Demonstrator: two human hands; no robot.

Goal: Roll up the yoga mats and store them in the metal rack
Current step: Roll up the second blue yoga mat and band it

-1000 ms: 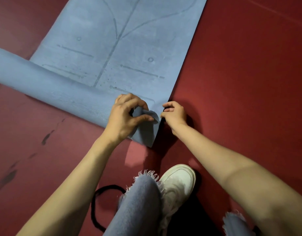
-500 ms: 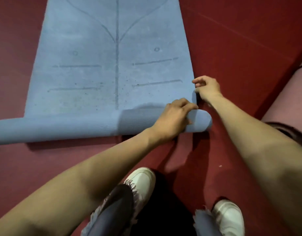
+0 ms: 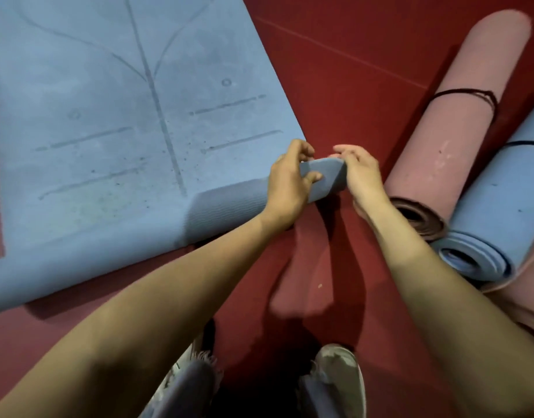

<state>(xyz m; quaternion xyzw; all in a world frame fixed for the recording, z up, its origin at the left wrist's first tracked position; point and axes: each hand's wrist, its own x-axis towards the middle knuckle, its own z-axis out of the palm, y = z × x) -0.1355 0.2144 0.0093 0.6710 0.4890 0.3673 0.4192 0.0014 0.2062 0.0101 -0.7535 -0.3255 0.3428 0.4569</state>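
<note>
The left hand (image 3: 289, 182) had its fingers (image 3: 300, 147) clamped on the rolled corner of the blue line-printed foam yoga mat (image 3: 109, 116) — the right hand (image 3: 362, 176) curled round its end, likely squaring it.

Legwear: grey-blue denim jeans (image 3: 187, 393), hems frayed into loose threads. Footwear: off-white low sneakers (image 3: 342, 365). Uncovered: left hand (image 3: 286, 182), right hand (image 3: 362, 173), forearms (image 3: 169, 297).

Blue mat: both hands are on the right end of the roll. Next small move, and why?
Probably tighten and square that end before rolling on. The left hand grips the blue mat at the roll's right end, the right hand cups the end face, the end looks squashed, and most of the mat lies flat.
</note>
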